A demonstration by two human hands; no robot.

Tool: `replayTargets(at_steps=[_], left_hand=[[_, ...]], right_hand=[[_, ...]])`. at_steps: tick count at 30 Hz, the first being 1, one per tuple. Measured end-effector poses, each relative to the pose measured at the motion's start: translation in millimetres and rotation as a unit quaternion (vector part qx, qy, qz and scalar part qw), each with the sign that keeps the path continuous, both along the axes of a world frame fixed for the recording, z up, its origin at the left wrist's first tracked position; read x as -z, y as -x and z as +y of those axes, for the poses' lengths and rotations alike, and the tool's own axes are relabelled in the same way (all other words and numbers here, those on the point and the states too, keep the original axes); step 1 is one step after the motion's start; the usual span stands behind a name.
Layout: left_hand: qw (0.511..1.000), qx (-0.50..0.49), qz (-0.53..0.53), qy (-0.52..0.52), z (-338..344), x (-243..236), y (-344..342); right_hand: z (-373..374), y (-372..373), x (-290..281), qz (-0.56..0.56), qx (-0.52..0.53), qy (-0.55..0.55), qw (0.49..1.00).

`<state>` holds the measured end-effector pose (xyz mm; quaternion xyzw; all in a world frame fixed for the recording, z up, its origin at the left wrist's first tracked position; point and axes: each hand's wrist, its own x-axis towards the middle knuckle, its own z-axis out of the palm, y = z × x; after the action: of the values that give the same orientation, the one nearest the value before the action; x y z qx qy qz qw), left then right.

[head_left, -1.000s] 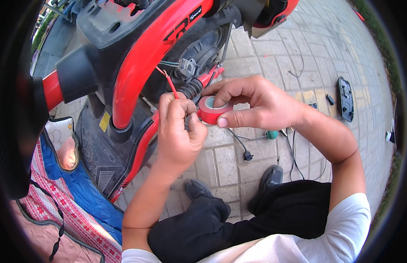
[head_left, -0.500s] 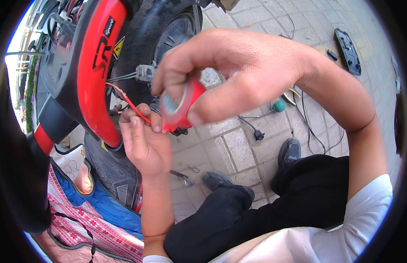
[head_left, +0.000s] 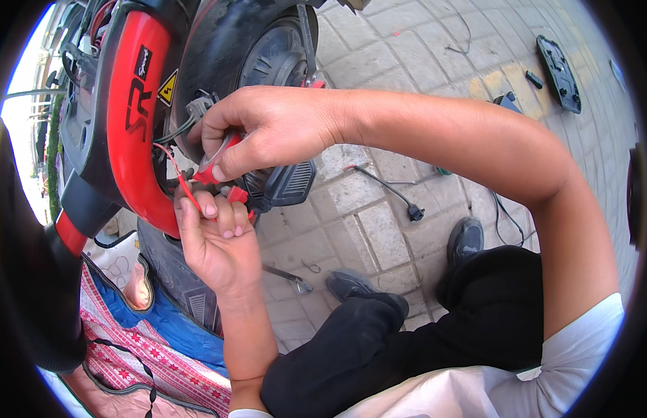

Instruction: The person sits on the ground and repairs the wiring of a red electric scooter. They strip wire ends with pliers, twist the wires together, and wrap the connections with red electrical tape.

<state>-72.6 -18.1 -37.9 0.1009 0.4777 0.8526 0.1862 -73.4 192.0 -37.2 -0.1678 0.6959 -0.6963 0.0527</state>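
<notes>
- Head view, and biggest first: the red-and-black scooter fills the left side, its red frame tube curving down right beside the work, the wheel just beyond.
- Right hand comes across from the right, palm down, fingers narrowed onto a tape roll. Left hand sits just below it, palm turned up, fingers curled in around a red wire.
- Now the tape roll, mostly buried between right thumb and fingers, near the frame tube. Light, I'd judge, and firm as a ring, with a soft, tacky, stretchy band; a pinch across the rim looks the sound hold. It is tipped nearly edge-on, its visible edge slanting from upper right to lower left, a red flap at the low end. Which way its hole faces, I can't tell.
- Down to the red wire: very light, bendy, probably a bit slick in its covering, and likely delicate where it thins. Best held on the thicker red covering, right where the left fingers have it. Its long axis runs upper left to lower right, the thin pinkish end pointing up at the frame tube.
- Smallest: a boxy red piece beside the left fingertips; its kind isn't clear.
</notes>
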Motion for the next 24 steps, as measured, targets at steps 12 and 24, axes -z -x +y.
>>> replayTargets(at_steps=[12,24], left_hand=[[0.995,-0.016,0.044,0.084,13,-5,-5],[0.992,-0.065,0.047,0.099,12,2,-4]], right_hand=[[-10,3,4,-0.017,0.059,0.064,0.996],[-4,3,0,-0.011,0.040,0.050,0.998]])
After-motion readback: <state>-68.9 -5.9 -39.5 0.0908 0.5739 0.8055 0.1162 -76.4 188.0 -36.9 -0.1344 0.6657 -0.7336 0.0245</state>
